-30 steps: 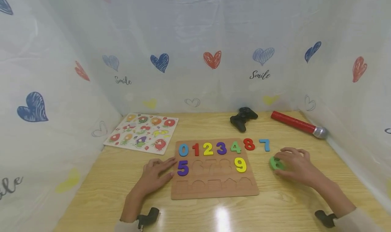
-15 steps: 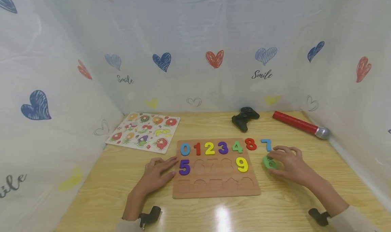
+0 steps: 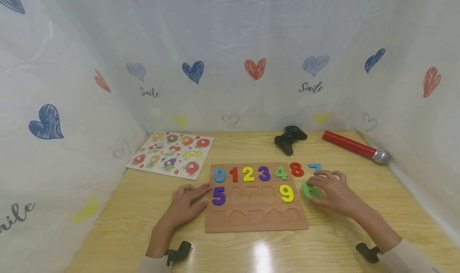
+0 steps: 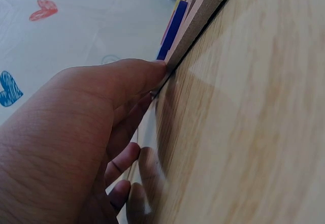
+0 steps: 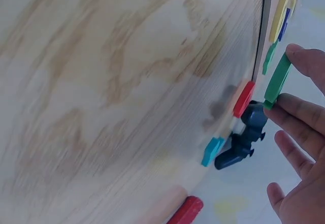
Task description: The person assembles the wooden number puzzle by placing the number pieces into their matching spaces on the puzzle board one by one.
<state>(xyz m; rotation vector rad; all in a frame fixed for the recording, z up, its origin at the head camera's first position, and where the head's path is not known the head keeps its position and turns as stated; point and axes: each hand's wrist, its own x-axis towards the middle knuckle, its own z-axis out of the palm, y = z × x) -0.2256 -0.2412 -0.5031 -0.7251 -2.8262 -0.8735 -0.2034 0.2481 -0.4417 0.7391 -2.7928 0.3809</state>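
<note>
Edgewise, right wrist only: green numeral [image 5: 279, 81]

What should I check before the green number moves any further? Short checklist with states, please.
1. Green number pinched by the right hand: ok.
2. Board touched by the left hand at its left edge: ok.
3. Recess beside the purple 5 vacant: ok.
4. Green number above the board: not ok, it is off to the right.
5. Red 8 apart from the board's edge: cannot tell, they look very close.
</note>
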